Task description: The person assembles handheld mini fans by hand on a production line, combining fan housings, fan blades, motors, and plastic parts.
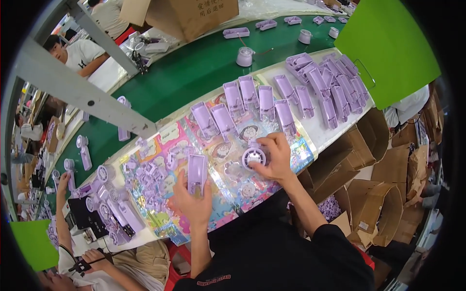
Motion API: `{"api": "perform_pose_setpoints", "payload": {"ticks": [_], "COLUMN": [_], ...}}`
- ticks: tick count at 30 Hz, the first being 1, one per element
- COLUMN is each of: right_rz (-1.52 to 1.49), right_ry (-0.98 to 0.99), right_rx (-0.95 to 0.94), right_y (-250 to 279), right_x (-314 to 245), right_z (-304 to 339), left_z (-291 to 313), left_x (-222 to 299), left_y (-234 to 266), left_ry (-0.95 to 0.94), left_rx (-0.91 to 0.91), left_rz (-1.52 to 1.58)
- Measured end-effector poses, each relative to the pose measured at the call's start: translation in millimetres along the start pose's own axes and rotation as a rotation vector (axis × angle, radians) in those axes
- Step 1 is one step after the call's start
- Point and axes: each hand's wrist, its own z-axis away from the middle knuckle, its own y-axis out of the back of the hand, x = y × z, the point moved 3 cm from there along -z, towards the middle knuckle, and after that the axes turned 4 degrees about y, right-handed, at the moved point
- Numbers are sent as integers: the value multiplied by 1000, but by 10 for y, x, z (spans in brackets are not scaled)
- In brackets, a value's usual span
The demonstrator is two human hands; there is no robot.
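My left hand (194,204) is closed around a lilac plastic handle shell (197,167), held upright with its hollow side facing up. Between the thumb and fingers of my right hand (278,160) sits a round lilac fan head (253,156) with a pale centre. The two parts are apart, both over a colourful printed mat (224,186). Beyond my hands, several open handle shells (224,119) lie in slanting rows, some with thin wires inside. A heap of small lilac pieces (154,180) lies left of my left hand.
A green conveyor belt (194,65) curves behind the table, carrying lilac parts. More shells (335,87) are piled at the right. A grey metal post (90,92) rises at the left. Cardboard boxes (371,208) stand at the right. A co-worker's hand (63,182) holds a fan part at the far left.
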Motion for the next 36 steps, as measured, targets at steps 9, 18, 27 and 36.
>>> {"api": "perform_pose_setpoints", "payload": {"ticks": [9, 18, 27, 36], "right_rz": [82, 126, -117, -88], "right_ry": [-118, -195, -124, 13], "right_rx": [-408, -613, -552, -718], "right_y": [325, 506, 477, 542], "right_x": [-423, -437, -680, -920], "right_z": [31, 149, 7, -181], "left_z": [300, -229, -396, -481], "left_x": [245, 274, 329, 222], "left_y": [173, 21, -48, -31], "left_ry": [153, -495, -233, -316], "left_rx": [-273, -530, -869, -882], "left_rz": [79, -300, -205, -147]}}
